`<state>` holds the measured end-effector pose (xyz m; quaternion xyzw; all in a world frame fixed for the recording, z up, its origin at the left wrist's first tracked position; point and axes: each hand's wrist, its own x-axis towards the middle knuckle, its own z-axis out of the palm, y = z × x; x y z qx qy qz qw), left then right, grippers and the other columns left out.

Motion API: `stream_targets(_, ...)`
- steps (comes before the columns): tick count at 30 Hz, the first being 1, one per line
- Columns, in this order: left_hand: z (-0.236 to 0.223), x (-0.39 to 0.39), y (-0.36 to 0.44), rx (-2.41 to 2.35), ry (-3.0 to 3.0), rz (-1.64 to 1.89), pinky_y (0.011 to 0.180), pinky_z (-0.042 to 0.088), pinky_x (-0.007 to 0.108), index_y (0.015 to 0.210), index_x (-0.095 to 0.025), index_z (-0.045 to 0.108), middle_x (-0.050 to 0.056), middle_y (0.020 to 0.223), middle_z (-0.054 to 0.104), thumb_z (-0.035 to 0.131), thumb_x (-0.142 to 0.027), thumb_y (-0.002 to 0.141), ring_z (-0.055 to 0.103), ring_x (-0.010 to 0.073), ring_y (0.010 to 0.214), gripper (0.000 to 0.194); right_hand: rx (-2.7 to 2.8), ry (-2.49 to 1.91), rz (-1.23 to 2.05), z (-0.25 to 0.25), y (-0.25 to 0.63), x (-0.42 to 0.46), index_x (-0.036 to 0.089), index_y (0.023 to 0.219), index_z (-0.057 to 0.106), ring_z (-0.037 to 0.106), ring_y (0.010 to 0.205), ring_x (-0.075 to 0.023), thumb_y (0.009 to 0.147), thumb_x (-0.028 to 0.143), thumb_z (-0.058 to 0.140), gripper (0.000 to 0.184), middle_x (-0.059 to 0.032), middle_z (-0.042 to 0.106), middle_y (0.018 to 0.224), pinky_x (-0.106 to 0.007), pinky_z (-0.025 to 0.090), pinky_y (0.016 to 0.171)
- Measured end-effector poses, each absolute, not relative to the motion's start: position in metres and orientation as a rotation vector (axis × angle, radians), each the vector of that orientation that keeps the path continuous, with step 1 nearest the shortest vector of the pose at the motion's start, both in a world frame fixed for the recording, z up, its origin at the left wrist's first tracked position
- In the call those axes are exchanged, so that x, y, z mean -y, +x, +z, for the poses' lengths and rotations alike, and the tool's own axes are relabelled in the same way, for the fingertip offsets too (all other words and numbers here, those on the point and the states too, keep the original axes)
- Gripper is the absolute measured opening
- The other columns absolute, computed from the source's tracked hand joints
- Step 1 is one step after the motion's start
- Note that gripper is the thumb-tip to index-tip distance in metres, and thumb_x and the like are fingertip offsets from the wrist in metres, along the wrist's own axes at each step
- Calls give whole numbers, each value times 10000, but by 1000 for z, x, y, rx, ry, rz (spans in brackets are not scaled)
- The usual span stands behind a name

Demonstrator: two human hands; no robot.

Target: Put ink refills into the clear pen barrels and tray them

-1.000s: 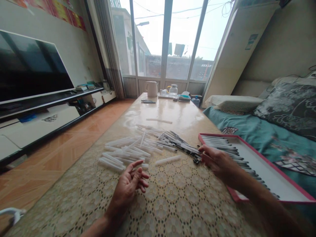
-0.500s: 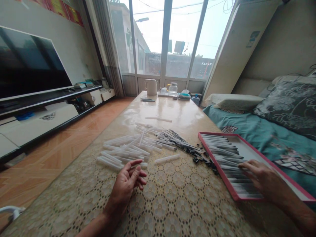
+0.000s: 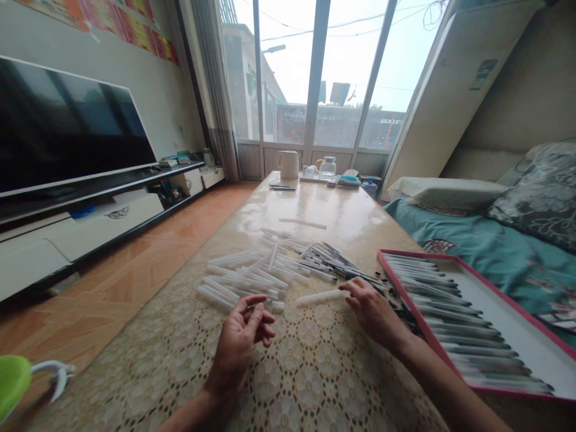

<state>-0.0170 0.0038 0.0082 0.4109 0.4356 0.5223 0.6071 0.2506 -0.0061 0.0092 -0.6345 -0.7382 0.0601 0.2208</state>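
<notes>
My left hand (image 3: 247,330) hovers over the near table, palm turned inward, fingers loosely curled and apart with nothing in them. Just beyond it lies a pile of translucent white plastic tubes (image 3: 247,273). My right hand (image 3: 371,309) reaches in from the right, its fingertips at the right end of a single white tube (image 3: 318,297); whether they touch it is hard to tell. Behind that hand are thin dark rods (image 3: 335,258) and small black caps (image 3: 393,292), partly covered by it. To the right, a pink-rimmed box (image 3: 454,379) holds a row of capped tubes with dark contents (image 3: 468,324).
A patterned cover spreads over the long table (image 3: 297,390). At its far end stand a pitcher (image 3: 288,164), a glass jug (image 3: 328,166) and a tissue pack (image 3: 348,179). A teal-covered couch (image 3: 405,222) runs along the right; a green-and-white object (image 3: 13,384) is at lower left.
My right hand has moved left out of the pink box to the single tube. My left hand stays in place over the table. The view has shifted slightly left.
</notes>
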Motion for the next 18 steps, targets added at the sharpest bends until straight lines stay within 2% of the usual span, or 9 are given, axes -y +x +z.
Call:
stream_targets(7, 2, -2, -12, -914, 974, 978, 462, 471, 213, 859, -117, 614, 23, 664, 653, 686, -351, 732, 593, 109, 505, 276, 1973, -1799, 186, 1, 240, -1, 176, 886, 582, 577, 802, -183, 862, 131, 421, 169, -70, 575, 917, -290, 450, 704)
stream_targets(10, 2, 1, -6, -842, 938, 858, 531, 510, 244, 967, -100, 624, 67, 742, 690, 726, -322, 706, 640, 139, 572, 358, 1959, -1678, 236, 9, 221, 12, 187, 905, 554, 570, 787, -170, 895, 160, 409, 148, -51, 573, 892, -287, 444, 714)
stream_targets(14, 5, 3, -5, -774, 781, 848, 570, 513, 231, 1124, -135, 579, 76, 818, 709, 735, -266, 714, 649, 129, 612, 457, 1992, -1548, 301, 23, 184, 31, 197, 888, 565, 565, 763, -159, 913, 176, 410, 159, -34, 571, 858, -279, 439, 697)
stream_targets(18, 5, 1, -9, -741, 665, 891, 584, 505, 199, 1000, -105, 654, 81, 804, 710, 699, -257, 757, 636, 103, 615, 290, 2094, -1486, 354, 30, 182, 24, 210, 863, 597, 580, 741, -141, 919, 253, 441, 171, -17, 605, 831, -239, 449, 670)
